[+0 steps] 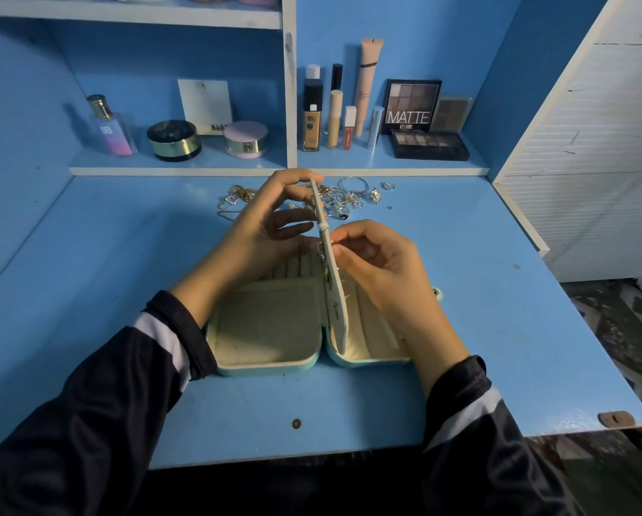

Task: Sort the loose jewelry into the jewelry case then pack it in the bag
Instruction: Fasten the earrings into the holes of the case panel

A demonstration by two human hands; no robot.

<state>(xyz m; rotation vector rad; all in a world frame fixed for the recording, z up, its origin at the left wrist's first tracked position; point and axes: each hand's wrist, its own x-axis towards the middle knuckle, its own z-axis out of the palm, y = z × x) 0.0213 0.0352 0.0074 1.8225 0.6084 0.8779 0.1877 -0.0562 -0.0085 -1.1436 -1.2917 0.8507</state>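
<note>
1. The jewelry case lies open flat on the blue desk, near centre, with its cream lining facing up in both halves.
2. A cream divider panel stands upright along the hinge between the two halves. Small metal pieces are pinned on its left face.
3. The left hand grips that panel at its far top edge. Thumb and forefinger pinch it, and the other fingers stretch toward its left face.
4. The right hand is curled in on the panel's right side. Its fingertips pinch a small silvery piece right at the panel's edge, too small to tell what kind.
5. The loose jewelry sits in a heap of gold and silver chains, hoops and rings on the far side of the desk, just behind the hands.
6. One stray piece lies alone to the right of the case.
7. On the shelf behind stand a perfume bottle, compacts, tubes and a palette marked MATTE.
</note>
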